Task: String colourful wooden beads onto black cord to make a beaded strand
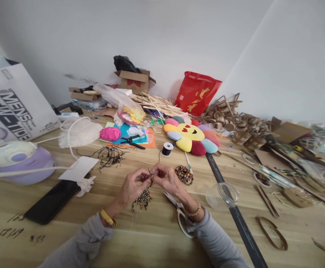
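My left hand (134, 185) and my right hand (165, 178) meet over the table, fingertips pinched together on dark cord (150, 172). From this cord hangs a cluster of small multicoloured beads (142, 200), below and between my hands. A thin black strand runs up from my fingers toward a spool of black cord (167, 149). White-handled scissors (182, 219) lie under my right wrist, partly hidden by it. Right of my right hand sits a coiled string of multicoloured beads (184, 175). My fingers cover the exact spot where the cord is held.
A tangle of black cord (110, 156), a black phone (53, 201) and a purple appliance (34, 163) are on the left. Pliers (133, 141) rest on coloured paper beside pink yarn (110, 133). A flower cushion (191, 134) and clear round container (223, 195) stand to the right.
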`<state>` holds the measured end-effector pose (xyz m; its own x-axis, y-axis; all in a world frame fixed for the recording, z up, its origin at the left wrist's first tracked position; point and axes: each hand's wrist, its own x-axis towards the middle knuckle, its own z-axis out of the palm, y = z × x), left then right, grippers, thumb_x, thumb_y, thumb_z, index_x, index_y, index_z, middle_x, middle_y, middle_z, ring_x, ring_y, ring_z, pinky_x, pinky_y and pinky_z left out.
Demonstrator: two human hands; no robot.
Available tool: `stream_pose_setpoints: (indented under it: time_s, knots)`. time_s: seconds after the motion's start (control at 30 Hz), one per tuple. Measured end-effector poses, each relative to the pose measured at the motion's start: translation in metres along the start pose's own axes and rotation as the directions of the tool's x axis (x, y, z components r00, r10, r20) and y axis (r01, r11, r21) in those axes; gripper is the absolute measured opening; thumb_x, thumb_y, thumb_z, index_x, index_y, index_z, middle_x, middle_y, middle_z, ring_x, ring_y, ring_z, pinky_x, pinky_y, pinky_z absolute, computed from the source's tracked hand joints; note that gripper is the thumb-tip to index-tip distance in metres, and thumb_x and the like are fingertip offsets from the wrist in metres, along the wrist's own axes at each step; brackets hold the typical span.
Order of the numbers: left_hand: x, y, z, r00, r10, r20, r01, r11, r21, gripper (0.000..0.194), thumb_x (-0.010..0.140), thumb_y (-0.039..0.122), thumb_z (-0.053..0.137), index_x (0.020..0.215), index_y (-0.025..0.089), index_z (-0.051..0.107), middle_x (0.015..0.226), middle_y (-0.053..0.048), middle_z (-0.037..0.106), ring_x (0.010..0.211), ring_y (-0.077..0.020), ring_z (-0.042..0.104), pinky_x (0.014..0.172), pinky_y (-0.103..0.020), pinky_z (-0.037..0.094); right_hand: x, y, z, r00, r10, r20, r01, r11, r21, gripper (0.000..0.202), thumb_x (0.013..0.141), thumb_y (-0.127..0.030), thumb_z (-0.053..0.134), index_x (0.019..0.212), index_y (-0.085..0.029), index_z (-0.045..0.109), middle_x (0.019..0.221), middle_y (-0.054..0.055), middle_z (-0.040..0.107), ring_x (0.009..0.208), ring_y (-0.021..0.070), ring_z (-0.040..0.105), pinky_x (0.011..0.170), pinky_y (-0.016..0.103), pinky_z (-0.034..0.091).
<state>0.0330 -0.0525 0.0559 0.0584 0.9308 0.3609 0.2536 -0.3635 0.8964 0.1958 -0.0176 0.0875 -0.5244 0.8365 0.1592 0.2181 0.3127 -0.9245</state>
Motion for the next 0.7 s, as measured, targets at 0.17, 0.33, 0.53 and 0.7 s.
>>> stream_pose_setpoints:
  time_s: [0.17,0.33,0.53,0.7]
  knots:
    - [-0.001,-0.002,0.0,0.962,0.26,-0.079,-0.231,0.936,0.265,0.008,0.078,0.011,0.055,0.079,0.017,0.061,0.074,-0.003,0.067,0.068,-0.0152,0.063,0.065,-0.024,0.051,0.005,0.012,-0.001,0.997,0.059,0.04,-0.065,0.984,0.166,0.005,0.07,-0.015,0.056,0.075,-0.017,0.055,0.058,-0.005,0.047,0.052,0.0085,0.042,0.05,0.02,0.034]
    - [-0.004,-0.006,-0.003,0.877,0.48,0.003,-0.426,0.775,0.467,0.02,0.085,0.006,0.052,0.099,0.017,0.06,0.084,-0.005,0.066,0.079,-0.0157,0.064,0.074,-0.025,0.052,0.008,0.01,-0.001,0.988,0.108,0.107,-0.132,0.96,0.247,0.008,0.064,-0.014,0.056,0.072,-0.016,0.056,0.055,-0.005,0.052,0.05,0.0088,0.045,0.05,0.02,0.037]
    - [-0.006,-0.013,-0.004,0.827,0.554,0.096,-0.505,0.656,0.561,0.02,0.09,0.008,0.051,0.105,0.017,0.061,0.085,-0.005,0.064,0.077,-0.0156,0.064,0.073,-0.027,0.054,0.008,0.009,-0.001,0.982,0.133,0.131,-0.163,0.953,0.254,0.008,0.065,-0.014,0.056,0.073,-0.016,0.058,0.056,-0.005,0.052,0.051,0.0087,0.045,0.051,0.02,0.037]
    - [-0.007,-0.011,-0.004,0.84,0.534,0.097,-0.486,0.66,0.573,0.017,0.09,0.009,0.051,0.102,0.016,0.061,0.084,-0.006,0.064,0.076,-0.0166,0.063,0.073,-0.028,0.053,0.008,0.013,-0.002,0.982,0.133,0.136,-0.161,0.961,0.225,0.007,0.066,-0.014,0.056,0.072,-0.016,0.057,0.057,-0.004,0.053,0.052,0.0087,0.044,0.051,0.021,0.036]
